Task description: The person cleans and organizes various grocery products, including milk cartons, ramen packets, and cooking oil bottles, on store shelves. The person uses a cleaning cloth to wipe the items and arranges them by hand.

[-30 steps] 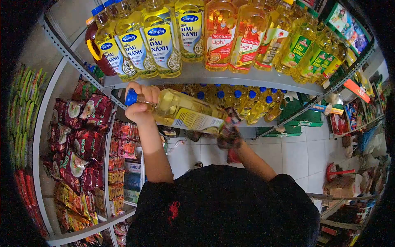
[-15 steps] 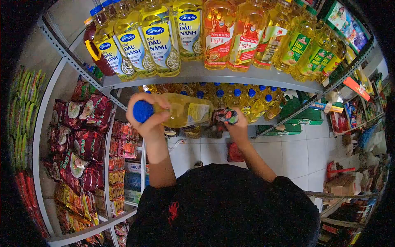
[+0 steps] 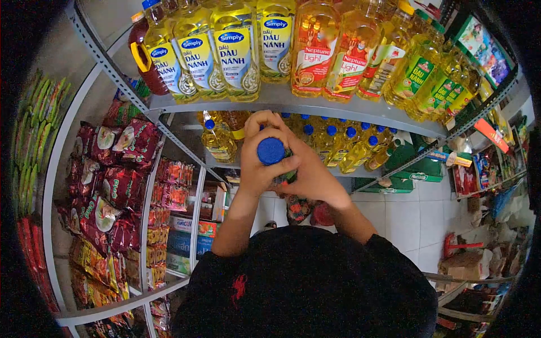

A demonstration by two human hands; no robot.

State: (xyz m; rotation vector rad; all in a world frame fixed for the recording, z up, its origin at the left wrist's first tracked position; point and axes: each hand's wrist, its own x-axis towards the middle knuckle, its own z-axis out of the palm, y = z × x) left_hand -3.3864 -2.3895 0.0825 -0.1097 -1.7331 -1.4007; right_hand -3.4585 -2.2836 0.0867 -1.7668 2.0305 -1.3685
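A bottle with a blue cap (image 3: 271, 151) is seen from above, its cap towards me and its body mostly hidden by my hands. My left hand (image 3: 256, 169) is closed around it just below the cap. Pressed close beside it, my right hand (image 3: 313, 172) curls round the bottle's right side with a dark patterned cloth (image 3: 288, 176), of which a small part shows between the hands. Behind them, oil bottles with blue caps (image 3: 331, 141) stand on the lower shelf.
Simply and Neptune oil bottles (image 3: 234, 56) line the upper shelf (image 3: 282, 106) in front. Maroon noodle packs (image 3: 121, 186) fill the rack on the left. Green boxes (image 3: 417, 169) are at the lower right. A red object (image 3: 322, 215) lies on the tiled floor.
The bottle has turned from lying sideways to having its cap towards me. My left hand has moved right, and my right hand has come in beside it. More of a lower-shelf bottle shows at the left.
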